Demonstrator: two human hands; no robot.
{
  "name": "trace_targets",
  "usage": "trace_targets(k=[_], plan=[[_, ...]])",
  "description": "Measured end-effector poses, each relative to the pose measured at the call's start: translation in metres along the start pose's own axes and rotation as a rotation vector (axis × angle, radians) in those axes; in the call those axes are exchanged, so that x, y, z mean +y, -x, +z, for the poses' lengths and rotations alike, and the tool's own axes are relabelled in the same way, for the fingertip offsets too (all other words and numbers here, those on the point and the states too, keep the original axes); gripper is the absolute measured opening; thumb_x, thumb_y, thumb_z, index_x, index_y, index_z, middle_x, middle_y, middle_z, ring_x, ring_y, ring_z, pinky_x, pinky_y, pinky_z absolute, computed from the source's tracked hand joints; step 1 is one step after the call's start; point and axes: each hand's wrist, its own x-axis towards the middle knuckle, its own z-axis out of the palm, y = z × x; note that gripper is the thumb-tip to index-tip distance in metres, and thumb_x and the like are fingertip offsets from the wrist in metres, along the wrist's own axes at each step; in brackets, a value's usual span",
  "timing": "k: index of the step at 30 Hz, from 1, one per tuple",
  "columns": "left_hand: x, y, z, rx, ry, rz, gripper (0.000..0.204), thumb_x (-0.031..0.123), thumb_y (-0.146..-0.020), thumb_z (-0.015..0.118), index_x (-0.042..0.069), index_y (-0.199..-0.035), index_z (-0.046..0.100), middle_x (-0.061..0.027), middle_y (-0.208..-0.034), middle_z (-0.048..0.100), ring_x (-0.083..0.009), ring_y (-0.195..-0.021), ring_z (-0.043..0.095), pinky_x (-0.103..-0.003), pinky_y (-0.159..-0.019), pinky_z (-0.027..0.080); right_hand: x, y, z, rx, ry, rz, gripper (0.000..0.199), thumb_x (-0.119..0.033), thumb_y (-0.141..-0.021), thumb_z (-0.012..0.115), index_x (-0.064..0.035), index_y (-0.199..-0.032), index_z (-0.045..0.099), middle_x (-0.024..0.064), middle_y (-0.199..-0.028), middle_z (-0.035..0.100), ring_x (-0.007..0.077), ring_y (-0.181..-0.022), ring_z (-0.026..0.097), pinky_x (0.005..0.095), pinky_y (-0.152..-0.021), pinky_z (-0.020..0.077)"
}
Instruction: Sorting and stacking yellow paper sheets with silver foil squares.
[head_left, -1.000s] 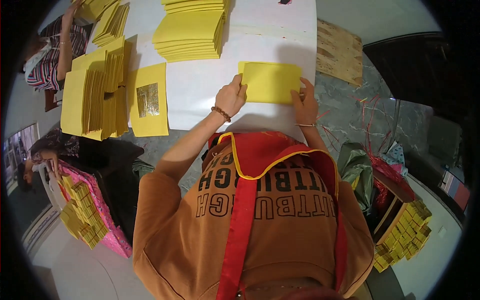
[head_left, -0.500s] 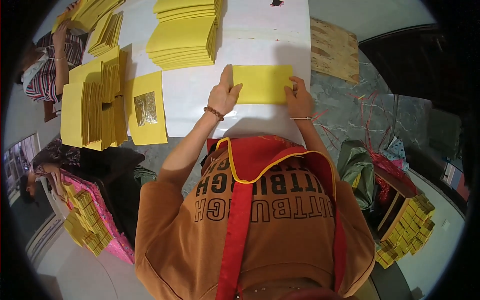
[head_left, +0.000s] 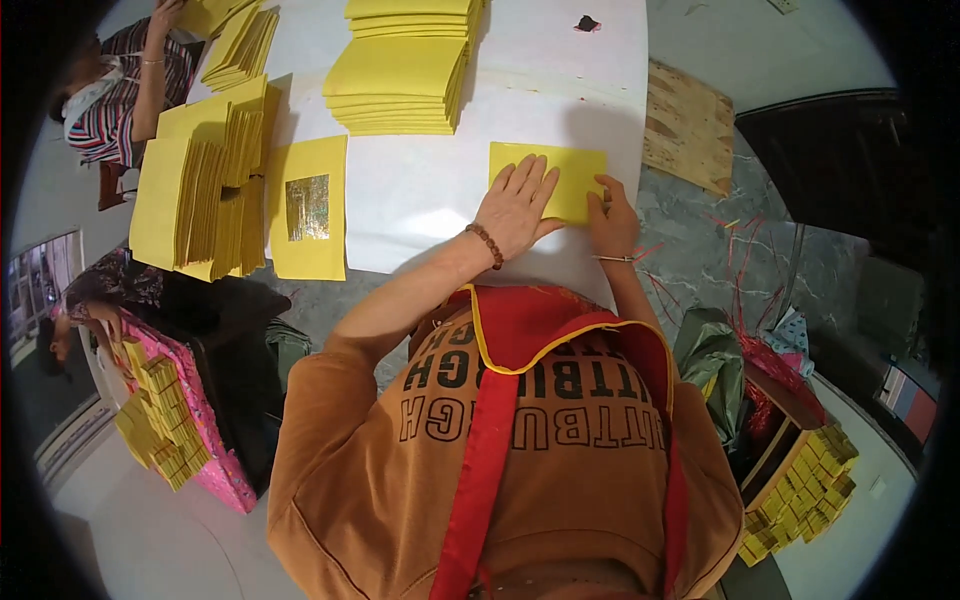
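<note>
A plain yellow folded paper (head_left: 575,180) lies on the white tabletop in front of me. My left hand (head_left: 518,208) rests flat on its left part, fingers stretched out, a beaded bracelet at the wrist. My right hand (head_left: 614,218) has its thumb and curled fingers closed at the paper's right edge. To the left, a yellow sheet with a shiny gold foil square (head_left: 308,208) lies by itself. Beside that sheet stand thick bundles of folded yellow paper (head_left: 170,205).
Stacks of folded yellow paper (head_left: 395,85) sit farther back on the white table (head_left: 420,190). At the far left is a co-worker in a striped top (head_left: 125,95). A wooden board (head_left: 690,125) is right of the table. Small yellow bundles (head_left: 800,490) are piled at lower right.
My left hand has moved from the paper's left edge onto its top and now lies flat there. The right hand stays at the right edge. The whole view has shifted slightly.
</note>
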Motion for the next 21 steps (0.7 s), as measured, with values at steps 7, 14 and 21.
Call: trace_targets(k=[7,14,21], plan=[[-0.005,0.009,0.020,-0.010,-0.028,-0.003,0.069,0.048,-0.084,0.051,0.001,-0.132,0.037,-0.0202,-0.137,0.034,-0.0323,-0.127,0.032,-0.044,-0.104,0.026,-0.007,0.004,-0.003,0.047,0.082,-0.160,0.035,-0.021,-0.080,0.059,-0.0141,-0.114,0.054,0.0107,-0.108,0.056,0.0258,-0.094,0.057,0.0415,-0.077,0.0432],[-0.008,0.006,0.021,-0.038,-0.004,-0.015,0.070,0.048,-0.083,0.051,0.002,-0.133,0.036,-0.0202,-0.139,0.031,-0.0317,-0.130,0.027,-0.045,-0.106,0.021,-0.003,0.011,0.012,-0.051,0.530,-0.544,0.046,-0.038,-0.085,0.050,-0.0183,-0.126,0.049,0.0056,-0.135,0.040,0.0258,-0.127,0.034,0.0643,-0.097,0.0136],[-0.018,0.006,0.019,-0.060,0.089,0.039,0.071,0.046,-0.080,0.055,0.003,-0.133,0.036,-0.0203,-0.139,0.030,-0.0336,-0.130,0.026,-0.046,-0.106,0.020,-0.006,0.011,0.011,-0.103,0.508,-0.500,0.050,-0.042,-0.084,0.050,-0.0184,-0.128,0.047,0.0064,-0.139,0.035,0.0278,-0.130,0.029,0.0653,-0.099,0.0104]])
